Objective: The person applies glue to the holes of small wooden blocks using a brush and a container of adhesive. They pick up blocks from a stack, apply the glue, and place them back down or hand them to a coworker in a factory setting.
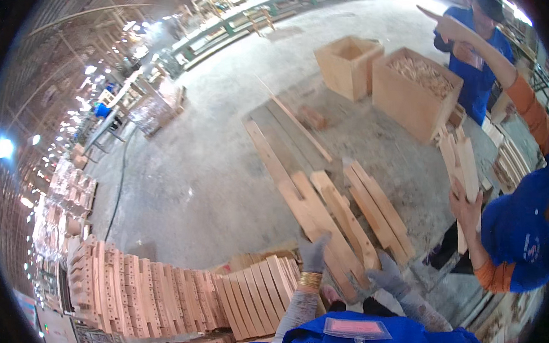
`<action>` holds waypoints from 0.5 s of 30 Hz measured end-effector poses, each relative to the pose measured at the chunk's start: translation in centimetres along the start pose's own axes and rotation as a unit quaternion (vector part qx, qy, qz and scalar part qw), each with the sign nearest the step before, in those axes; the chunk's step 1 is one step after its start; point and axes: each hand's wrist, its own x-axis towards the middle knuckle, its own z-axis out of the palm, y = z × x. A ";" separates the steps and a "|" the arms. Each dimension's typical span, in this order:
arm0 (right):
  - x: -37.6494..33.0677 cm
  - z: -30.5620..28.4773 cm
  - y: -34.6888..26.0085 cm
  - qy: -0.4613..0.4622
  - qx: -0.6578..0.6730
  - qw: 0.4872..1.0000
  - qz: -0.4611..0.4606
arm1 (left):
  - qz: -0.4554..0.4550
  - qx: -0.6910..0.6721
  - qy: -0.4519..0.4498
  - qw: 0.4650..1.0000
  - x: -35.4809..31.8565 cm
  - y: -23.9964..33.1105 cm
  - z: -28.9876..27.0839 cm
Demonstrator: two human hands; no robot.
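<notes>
A: What is seen, largest first?

B: A concrete floor (180, 185) is spread under everything. The landmark taken is the loose pile of wooden planks (340, 218) lying on it at the middle. Beyond the pile, two open wooden crates are set: a larger one filled with wood offcuts (415, 92) and, just left of it, an empty one (348, 67). Nearer than the pile and to its left, a long row of short boards stood on edge (175, 290) is laid out.

A: And the people?

B: To the right of the pile a co-worker in a blue shirt (519, 234) is seen, with a bundle of boards (464, 163) gripped in one hand. Behind the filled crate a second person in blue (479, 64) is standing.

A: Where are the wearer's hands?

B: Both are gloved in grey. The left hand (314, 251) is laid on the near end of the pile, fingers stretched flat on a plank, nothing clenched. The right hand (388, 275) is held at the pile's near right edge, against the plank ends; whether its fingers are closed on one cannot be told. A stack of gold bangles (310, 279) is worn at the left wrist, just nearer than the pile.
</notes>
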 end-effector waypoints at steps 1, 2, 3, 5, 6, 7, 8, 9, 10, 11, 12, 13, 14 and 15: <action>0.0 -0.3 1.3 0.009 -0.121 0.993 -0.008 | -0.016 0.008 -0.015 1.000 -0.1 -1.4 -0.1; 0.6 -0.6 1.6 0.013 -0.158 0.986 -0.050 | 0.016 0.077 0.016 0.997 -0.2 -3.0 -0.2; 0.8 -0.7 1.9 0.016 -0.193 0.977 -0.087 | 0.042 0.147 0.046 0.987 -0.4 -4.4 -0.4; 1.4 -1.6 3.1 0.067 -0.244 0.958 -0.131 | 0.071 0.273 0.066 0.957 -0.8 -5.3 -0.2; 2.2 -1.9 3.8 0.106 -0.257 0.950 -0.143 | 0.075 0.333 0.064 0.938 -1.2 -5.7 -0.3; 3.5 -2.2 4.9 0.152 -0.272 0.938 -0.150 | 0.085 0.396 0.062 0.912 -1.7 -5.6 0.3; 4.8 -2.8 5.9 0.174 -0.262 0.942 -0.119 | 0.092 0.457 0.062 0.883 -2.2 -5.3 0.9; 6.1 -3.2 6.9 0.193 -0.249 0.945 -0.089 | 0.094 0.453 0.050 0.885 -2.5 -5.3 1.1; 6.9 -3.6 6.4 0.212 -0.234 0.947 -0.062 | 0.097 0.450 0.041 0.887 -2.7 -5.4 1.2; 7.5 -4.0 6.0 0.181 -0.237 0.954 -0.033 | 0.101 0.447 0.031 0.888 -3.0 -5.4 1.0; 8.1 -4.3 5.5 0.150 -0.239 0.959 -0.004 | 0.102 0.422 0.030 0.900 -3.2 -5.4 0.7; 8.3 -4.7 5.0 0.121 -0.243 0.962 0.027 | 0.102 0.395 0.025 0.913 -3.5 -5.5 0.6; 8.6 -4.5 5.3 0.140 -0.252 0.958 -0.004 | 0.103 0.367 0.019 0.924 -3.8 -5.6 0.4; 9.1 -4.2 5.3 0.158 -0.260 0.952 -0.035 | 0.122 0.378 0.015 0.917 -3.9 -5.8 0.4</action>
